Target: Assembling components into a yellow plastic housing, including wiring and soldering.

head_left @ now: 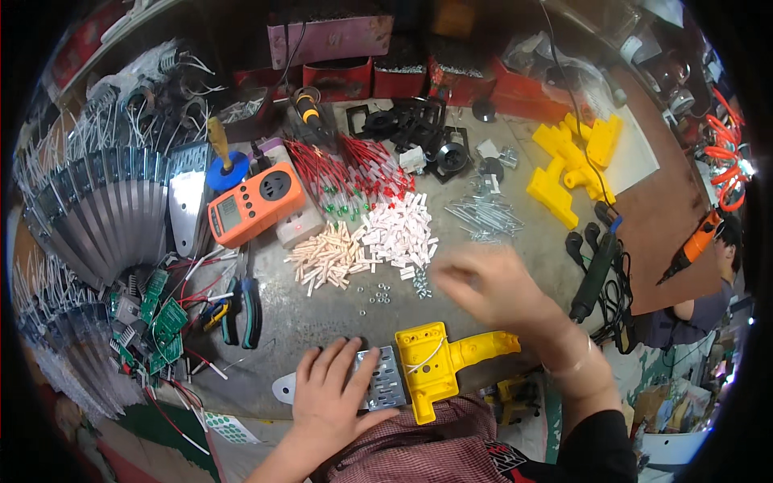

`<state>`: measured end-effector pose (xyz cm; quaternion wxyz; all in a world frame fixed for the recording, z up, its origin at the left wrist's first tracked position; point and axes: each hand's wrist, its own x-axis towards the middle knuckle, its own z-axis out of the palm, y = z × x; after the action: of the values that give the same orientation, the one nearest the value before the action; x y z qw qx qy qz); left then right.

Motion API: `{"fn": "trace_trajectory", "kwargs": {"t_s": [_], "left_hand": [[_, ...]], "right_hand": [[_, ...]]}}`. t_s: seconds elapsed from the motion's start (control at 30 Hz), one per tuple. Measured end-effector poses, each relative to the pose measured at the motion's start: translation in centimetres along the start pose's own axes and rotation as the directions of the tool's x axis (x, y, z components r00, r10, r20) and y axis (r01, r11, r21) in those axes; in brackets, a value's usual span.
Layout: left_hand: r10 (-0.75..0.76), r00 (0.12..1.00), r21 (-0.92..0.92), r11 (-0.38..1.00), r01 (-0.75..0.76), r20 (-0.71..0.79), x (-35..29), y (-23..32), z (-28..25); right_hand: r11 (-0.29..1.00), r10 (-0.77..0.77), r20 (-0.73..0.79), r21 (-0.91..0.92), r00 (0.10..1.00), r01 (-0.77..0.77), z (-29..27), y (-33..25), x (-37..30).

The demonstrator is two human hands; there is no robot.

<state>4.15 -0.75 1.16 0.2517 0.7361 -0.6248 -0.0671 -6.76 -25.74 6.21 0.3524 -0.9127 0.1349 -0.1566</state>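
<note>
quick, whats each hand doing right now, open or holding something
Left hand: open, fingers spread over the slotted metal plate.
Right hand: blurred, fingers curled; whether it holds anything cannot be told.

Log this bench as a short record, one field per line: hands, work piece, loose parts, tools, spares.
Left hand: spread flat on a perforated metal plate
Right hand: raised, blurred; cannot tell if it holds anything
Beside plate: yellow housing, hollow side up
Loose parts: white pieces, beige pieces, small screws
Tools, left side: orange meter, teal-handled pliers
Boards, far left: green circuit boards
Spares, upper right: more yellow housings
</note>
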Motion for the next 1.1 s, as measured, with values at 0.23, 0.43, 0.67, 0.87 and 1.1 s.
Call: {"fn": "trace_trajectory", "kwargs": {"t_s": [0.23, 0.43, 0.67, 0.87, 1.1], "left_hand": [[0.05, 0.997, 0.003, 0.999, -0.05, -0.051, -0.2, -0.6, 0.9], [0.026, 0.998, 0.003, 1.0, -0.026, -0.053, -0.5, -0.4, 0.8], [-0.01, 0.996, -0.143, 0.99, -0.003, -0.087, -1.1, -1.1, 1.8], [0.001, 0.998, -0.091, 0.996, -0.006, -0.061, -0.9, -0.9, 1.1], [0.017, 0.998, 0.023, 1.0, -0.015, -0.067, -0.5, 0.2, 0.7]], "right_hand": [[0.862, -0.187, -0.106, -0.495, 0.977, 0.112, 7.8, 5.5, 12.2], [0.915, -0.116, -0.081, -0.397, 0.99, 0.075, 7.2, 4.3, 11.6], [0.973, 0.21, -0.115, -0.076, 0.971, -0.219, 0.9, 3.9, 10.6], [0.971, 0.041, -0.149, -0.227, 0.988, -0.074, 2.4, 5.5, 13.9], [0.799, 0.035, 0.01, -0.601, 0.999, -0.021, 3.9, 4.3, 14.9]]}}
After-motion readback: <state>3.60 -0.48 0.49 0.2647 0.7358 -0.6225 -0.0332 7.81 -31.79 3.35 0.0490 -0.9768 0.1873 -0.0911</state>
